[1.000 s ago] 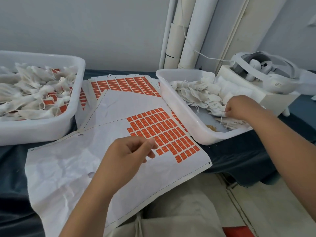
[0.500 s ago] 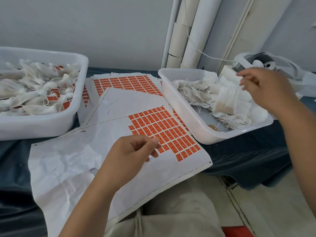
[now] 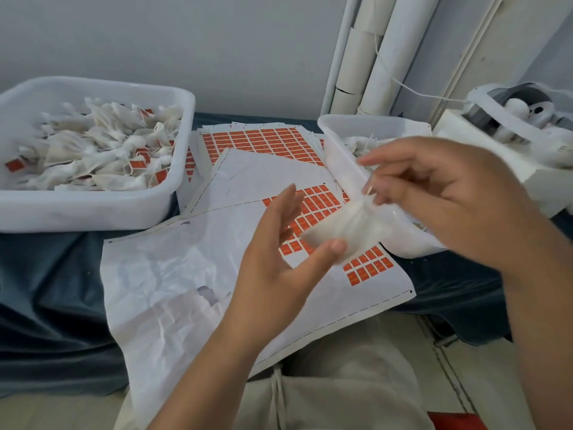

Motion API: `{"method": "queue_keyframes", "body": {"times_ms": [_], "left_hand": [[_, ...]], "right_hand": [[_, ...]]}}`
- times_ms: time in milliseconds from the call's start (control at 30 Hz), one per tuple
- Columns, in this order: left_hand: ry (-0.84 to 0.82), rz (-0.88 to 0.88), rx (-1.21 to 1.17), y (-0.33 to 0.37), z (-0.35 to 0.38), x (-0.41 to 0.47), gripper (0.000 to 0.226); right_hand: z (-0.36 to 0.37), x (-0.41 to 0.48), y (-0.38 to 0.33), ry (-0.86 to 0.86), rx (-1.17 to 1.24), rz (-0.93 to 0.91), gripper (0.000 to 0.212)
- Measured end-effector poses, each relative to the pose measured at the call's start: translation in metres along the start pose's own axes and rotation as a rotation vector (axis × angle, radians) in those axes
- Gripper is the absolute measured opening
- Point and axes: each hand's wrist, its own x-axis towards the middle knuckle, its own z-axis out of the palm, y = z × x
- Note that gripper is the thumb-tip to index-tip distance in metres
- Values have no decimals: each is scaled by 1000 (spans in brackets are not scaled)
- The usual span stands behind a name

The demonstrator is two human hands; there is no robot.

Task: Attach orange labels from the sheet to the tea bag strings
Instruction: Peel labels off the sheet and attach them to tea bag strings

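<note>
Two arms come up from the bottom of the frame, over a lap in light trousers (image 3: 341,398). Just past the lap, a big white sheet (image 3: 173,290) lies crumpled on a dark blue cloth (image 3: 46,290). Most of it is bare white. Its orange labels (image 3: 369,270) sit in rows on its right part, near the middle of the frame.

Above the sheet, the left hand (image 3: 279,262) is spread wide, with straight fingers pointing up and the palm turned to the right. Its thumb touches the bottom edge of a white tea bag (image 3: 344,231). The bag is blurry and hangs in the air between both hands, over the orange labels. The right hand (image 3: 449,209) comes in from the right side with bent fingers and pinches the bunched top of the bag. A thin string shows there, but it is too blurry to tell how it is held.

Farther back, at middle left, a white tub (image 3: 93,209) is full of tea bags, and some have orange tags. At middle right, behind the right hand, a second tub (image 3: 356,122) holds more white bags. Between the tubs lies another sheet (image 3: 260,141) full of orange labels. At the far right stands a white box (image 3: 449,125). White pipes (image 3: 381,57) stand against the grey wall at the top.
</note>
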Motion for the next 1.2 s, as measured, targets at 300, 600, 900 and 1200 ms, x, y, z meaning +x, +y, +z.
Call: {"method": "queue_keyframes", "body": {"times_ms": [300, 600, 900, 1200], "left_hand": [[-311, 70, 63, -2, 1, 0, 16], [-211, 37, 185, -13, 3, 1, 9], [-319, 141, 185, -4, -11, 3, 27], [-486, 62, 105, 4, -33, 5, 35]], "right_hand": [[52, -27, 11, -34, 37, 41, 25], [54, -49, 38, -239, -166, 100, 25], [75, -47, 32, -229, 1367, 597, 35], [66, -41, 19, -109, 1454, 508, 28]]}}
